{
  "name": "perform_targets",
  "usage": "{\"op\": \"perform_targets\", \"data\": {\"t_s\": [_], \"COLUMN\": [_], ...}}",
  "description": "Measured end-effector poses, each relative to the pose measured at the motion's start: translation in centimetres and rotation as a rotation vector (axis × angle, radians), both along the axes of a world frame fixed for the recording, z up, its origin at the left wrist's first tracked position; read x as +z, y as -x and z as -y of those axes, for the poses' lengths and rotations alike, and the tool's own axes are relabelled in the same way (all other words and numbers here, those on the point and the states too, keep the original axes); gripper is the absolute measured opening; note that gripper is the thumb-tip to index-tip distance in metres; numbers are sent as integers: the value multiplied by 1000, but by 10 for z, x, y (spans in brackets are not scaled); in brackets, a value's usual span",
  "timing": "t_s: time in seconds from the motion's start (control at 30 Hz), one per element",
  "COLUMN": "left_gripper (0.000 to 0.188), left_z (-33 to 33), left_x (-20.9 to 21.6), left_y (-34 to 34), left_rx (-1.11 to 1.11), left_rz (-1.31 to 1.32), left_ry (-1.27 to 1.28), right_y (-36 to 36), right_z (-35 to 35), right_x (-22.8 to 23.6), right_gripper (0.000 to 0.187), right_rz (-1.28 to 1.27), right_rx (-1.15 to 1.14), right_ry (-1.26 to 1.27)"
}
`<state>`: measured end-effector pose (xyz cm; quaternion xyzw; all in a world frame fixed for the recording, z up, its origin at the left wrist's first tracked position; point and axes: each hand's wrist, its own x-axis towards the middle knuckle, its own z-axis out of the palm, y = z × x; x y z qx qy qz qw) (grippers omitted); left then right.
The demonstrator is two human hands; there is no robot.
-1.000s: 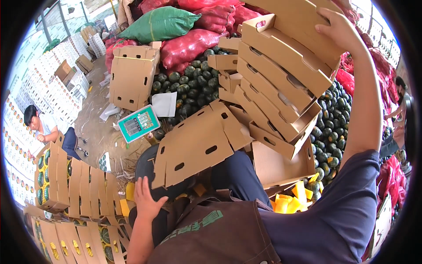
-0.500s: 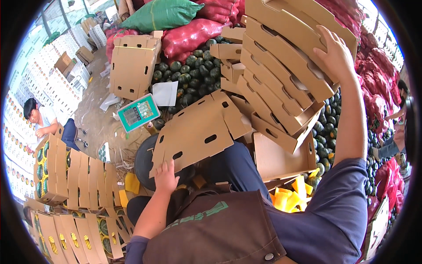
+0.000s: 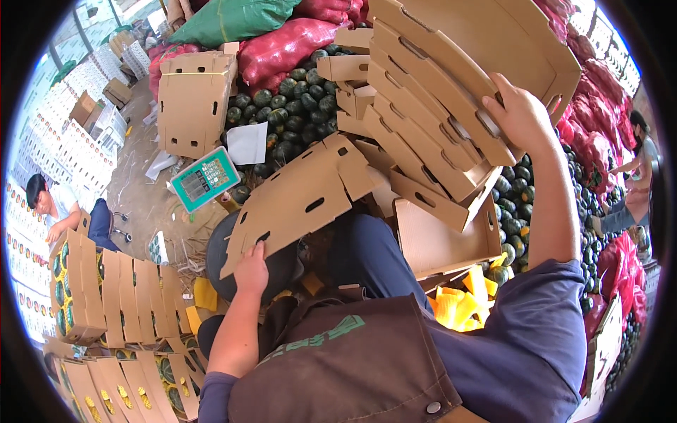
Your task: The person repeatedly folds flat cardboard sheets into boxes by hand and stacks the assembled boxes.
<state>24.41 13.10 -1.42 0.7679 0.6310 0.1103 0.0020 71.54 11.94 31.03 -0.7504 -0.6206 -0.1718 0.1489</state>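
A flat cardboard blank (image 3: 300, 190) with oval hand holes leans across my lap. My left hand (image 3: 252, 268) grips its lower edge at one hole, fingertips hooked there. Up on the right, a leaning stack of nested cardboard trays (image 3: 423, 144) rises over a pile of dark green squashes. My right hand (image 3: 520, 113) holds the near rim of the topmost tray (image 3: 493, 42), thumb and fingers over the edge. That tray's wide inner face shows. Below the stack sits an open cardboard box (image 3: 446, 236).
A teal scale display (image 3: 205, 179) stands left of the blank, beside squashes (image 3: 289, 113). Yellow foam nets (image 3: 462, 303) lie by my right thigh. Packed boxes (image 3: 134, 296) line the lower left, where a person (image 3: 63, 204) sits. Red mesh sacks (image 3: 282, 53) lie behind; another person (image 3: 638, 176) is far right.
My left hand has gone from spread fingers at the blank's edge to a grip at its hole. The topmost tray has tilted away from the stack with my right hand. The whole view has shifted slightly.
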Motion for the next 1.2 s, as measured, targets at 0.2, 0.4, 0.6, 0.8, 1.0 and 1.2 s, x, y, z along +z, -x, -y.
{"op": "perform_targets", "data": {"t_s": [0.2,0.4,0.6,0.8,1.0,1.2], "left_gripper": [31,34,33,32,29,28], "left_z": [1,20,43,62,79,83], "left_x": [40,88,136,154,166,175], "left_y": [14,28,27,20,14,13], "left_rx": [-7,-31,-122,-254,-323,-346], "left_rz": [27,158,185,138,102,103], "left_ry": [-130,-208,-266,-289,-250,-235], "right_y": [-1,6,12,13,14,4], "right_z": [-1,3,6,9,14,9], "right_x": [-18,-34,-51,-58,-75,-99], "right_gripper": [54,61,61,59,61,55], "right_rz": [-47,-87,-37,-94,-63,36], "right_rx": [22,-9,27,37,13,121], "right_ry": [21,48,58,40,88,-148]}}
